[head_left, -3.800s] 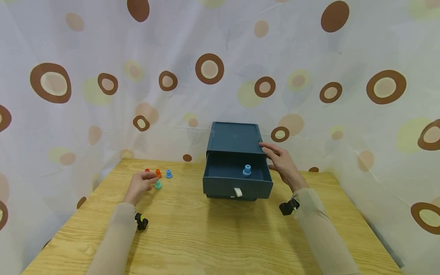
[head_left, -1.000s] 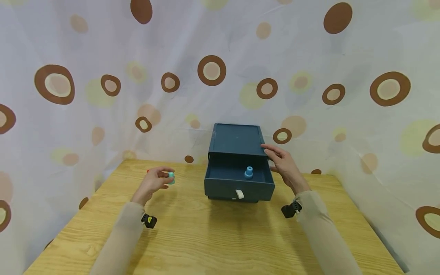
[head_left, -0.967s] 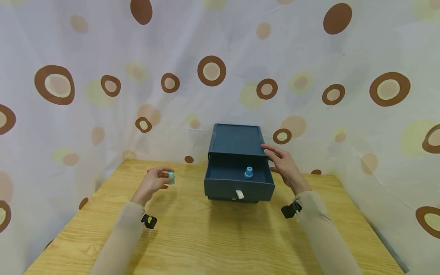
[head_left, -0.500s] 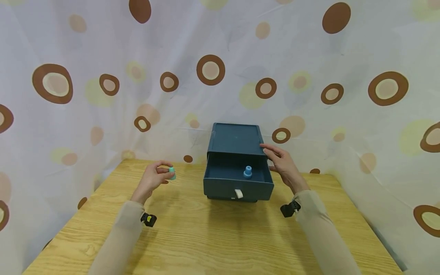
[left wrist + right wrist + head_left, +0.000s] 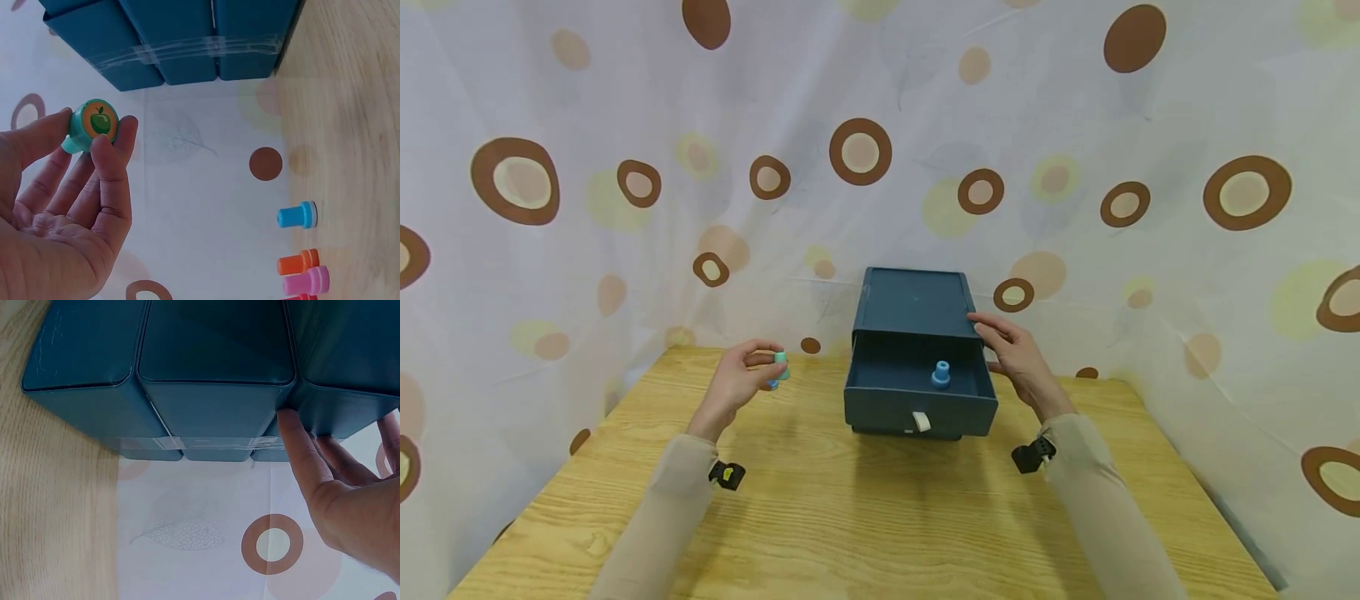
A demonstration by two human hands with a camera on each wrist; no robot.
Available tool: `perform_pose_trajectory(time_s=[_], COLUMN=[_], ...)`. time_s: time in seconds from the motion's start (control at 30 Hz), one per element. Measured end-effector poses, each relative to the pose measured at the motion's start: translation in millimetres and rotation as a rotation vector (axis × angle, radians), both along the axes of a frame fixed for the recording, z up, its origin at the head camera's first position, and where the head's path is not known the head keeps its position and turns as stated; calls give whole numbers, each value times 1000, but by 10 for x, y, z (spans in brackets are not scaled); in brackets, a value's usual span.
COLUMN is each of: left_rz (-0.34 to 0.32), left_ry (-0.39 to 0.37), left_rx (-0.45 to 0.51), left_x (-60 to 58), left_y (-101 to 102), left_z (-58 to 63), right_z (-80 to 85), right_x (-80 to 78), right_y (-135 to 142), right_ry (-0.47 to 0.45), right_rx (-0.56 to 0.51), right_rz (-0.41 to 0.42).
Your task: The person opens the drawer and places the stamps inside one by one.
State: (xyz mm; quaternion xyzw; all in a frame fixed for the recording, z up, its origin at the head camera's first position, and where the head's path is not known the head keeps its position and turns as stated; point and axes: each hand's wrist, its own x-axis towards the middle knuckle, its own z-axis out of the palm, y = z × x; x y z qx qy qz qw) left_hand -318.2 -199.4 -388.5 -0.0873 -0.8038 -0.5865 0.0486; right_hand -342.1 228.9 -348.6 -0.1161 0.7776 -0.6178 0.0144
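My left hand [image 5: 737,379] pinches a teal stamp [image 5: 84,124] between thumb and fingers, raised above the table left of the drawer unit. The stamp's round end, with a green apple picture on orange, shows in the left wrist view. My right hand [image 5: 1018,360] rests its fairly straight fingers against the right side and top edge of the dark blue drawer unit [image 5: 913,302]. Its top drawer [image 5: 887,406] is pulled out and has a white pull tab [image 5: 921,422]. Inside that drawer stands a light blue stamp [image 5: 941,375].
Behind my left hand, a blue stamp [image 5: 298,215], an orange stamp [image 5: 298,262], a pink stamp [image 5: 306,281] and a red stamp [image 5: 303,297] stand on the wooden table [image 5: 820,517]. A patterned cloth [image 5: 760,275] hangs behind the table.
My left hand has taken hold of the teal stamp, lifted it off the table and moved slightly up and right. My right hand stays against the drawer unit.
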Motion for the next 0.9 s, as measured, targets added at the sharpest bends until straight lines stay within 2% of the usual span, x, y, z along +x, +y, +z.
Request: perform_pose_trajectory(time_s=[0.27,0.57,0.9], left_rz=[-25,-22,-41], left_ry=[49,99,161], left_rx=[22,38,27], left_x=[40,84,57], left_y=[90,221,315], left_z=[124,221,316], right_z=[0,-5,-5], right_x=[4,-14,-7], right_y=[5,6,3], right_ry=[1,-2,1], right_rx=[-4,-5,-6], right_rz=[-1,-3,-3])
